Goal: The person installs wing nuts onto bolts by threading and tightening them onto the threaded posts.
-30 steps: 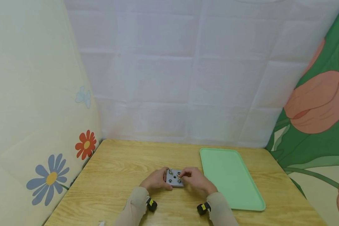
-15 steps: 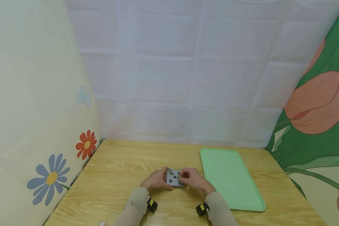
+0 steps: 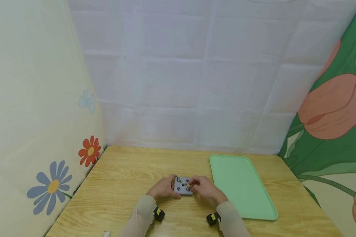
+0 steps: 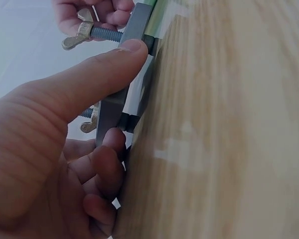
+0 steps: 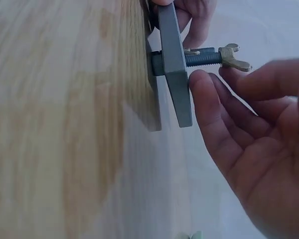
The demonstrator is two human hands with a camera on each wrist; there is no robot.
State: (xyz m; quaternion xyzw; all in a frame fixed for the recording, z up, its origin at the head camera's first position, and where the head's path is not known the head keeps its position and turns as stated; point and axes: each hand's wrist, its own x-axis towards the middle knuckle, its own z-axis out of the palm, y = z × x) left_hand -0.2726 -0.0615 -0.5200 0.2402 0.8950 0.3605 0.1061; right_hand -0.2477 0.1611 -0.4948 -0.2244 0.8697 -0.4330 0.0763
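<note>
At the left, the left hand [image 3: 163, 188] grips a grey metal plate [image 3: 182, 192] between thumb and fingers, low over the tabletop [image 3: 136, 164]. A wing nut [image 3: 179, 179] sits on a bolt at the plate's far-left corner. Near its right edge, the right hand [image 3: 206, 189] bends its fingers about a second wing nut [image 5: 231, 56]; whether they pinch it, one cannot tell. Rightward lies a green tray [image 3: 243, 184].

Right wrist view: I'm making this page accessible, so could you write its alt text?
A right hand curls its fingers at a brass-coloured wing nut on a threaded bolt through a grey plate; whether they pinch the nut is unclear. At the top, part of a left hand holds the plate, with a wood-grain tabletop on the left.
</note>
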